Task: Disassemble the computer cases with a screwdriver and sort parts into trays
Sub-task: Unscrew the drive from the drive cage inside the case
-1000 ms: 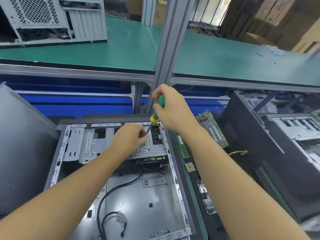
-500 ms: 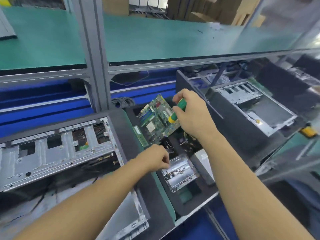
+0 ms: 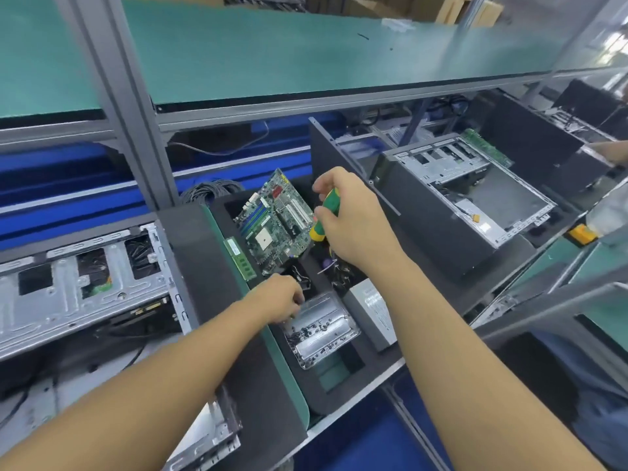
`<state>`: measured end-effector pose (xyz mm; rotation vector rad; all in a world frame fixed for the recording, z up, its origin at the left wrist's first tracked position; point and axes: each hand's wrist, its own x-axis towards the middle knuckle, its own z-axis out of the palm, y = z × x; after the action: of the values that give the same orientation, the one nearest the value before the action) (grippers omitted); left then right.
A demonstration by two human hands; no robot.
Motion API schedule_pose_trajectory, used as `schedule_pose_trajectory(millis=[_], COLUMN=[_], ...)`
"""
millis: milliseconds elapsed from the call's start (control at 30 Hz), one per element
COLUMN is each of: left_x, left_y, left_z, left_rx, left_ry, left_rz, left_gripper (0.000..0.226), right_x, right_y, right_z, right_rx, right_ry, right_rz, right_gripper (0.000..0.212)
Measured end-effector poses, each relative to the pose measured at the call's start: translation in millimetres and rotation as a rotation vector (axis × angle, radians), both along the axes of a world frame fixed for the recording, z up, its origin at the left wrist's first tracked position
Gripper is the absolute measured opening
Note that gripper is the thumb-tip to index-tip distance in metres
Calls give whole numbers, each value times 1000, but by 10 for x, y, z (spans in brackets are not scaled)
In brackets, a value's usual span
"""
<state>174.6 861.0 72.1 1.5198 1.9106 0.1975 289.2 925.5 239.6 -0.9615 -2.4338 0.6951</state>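
Already a green board (image 3: 275, 220) sits in the black tray (image 3: 343, 396) at mid frame, and screws (image 3: 316, 329) lie in the little metal tray (image 3: 323, 305). The right hand (image 3: 353, 222) grips the screwdriver (image 3: 323, 222). The left hand (image 3: 280, 299) curls over the screws; I cannot tell if it holds one. The case (image 3: 68, 300) at the left has more parts to take out.

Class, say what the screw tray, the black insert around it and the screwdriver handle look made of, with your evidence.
Screw tray: bare metal, likely aluminium or steel; silvery, reflective sheen.
Black insert: probably foam; matte, thick cut-out walls.
Screwdriver handle: likely plastic, perhaps rubbery; smooth green and yellow.
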Motion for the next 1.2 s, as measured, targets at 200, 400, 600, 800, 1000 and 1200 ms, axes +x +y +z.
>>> schedule_pose_trajectory(millis=[200,400,600,800,1000,1200], left_x=[-714,-1417,-1670,-1492,-1507,-1576], left_y=[-517,-1393,-1817,-1595,-1521,-1509], left_z=[656,810,587,316,249,247], left_rx=[303,438,378,443,508,464], left_ry=[-43,-25,9,-70,-157,-54], left_rz=[209,533,605,584,652,588], left_gripper=[22,30,36,22,19,15], right_x=[-505,-1132,-1567,-1715,-1764,-1799], right_y=[-191,-563,-897,-964,-908,-937], right_z=[170,193,18,-115,-143,-191], right_rx=[-25,-41,-59,-22,1,39], right_ry=[146,174,91,-58,-65,-110], right_rz=[94,266,413,456,449,489], right_gripper=[24,10,11,8,10,8])
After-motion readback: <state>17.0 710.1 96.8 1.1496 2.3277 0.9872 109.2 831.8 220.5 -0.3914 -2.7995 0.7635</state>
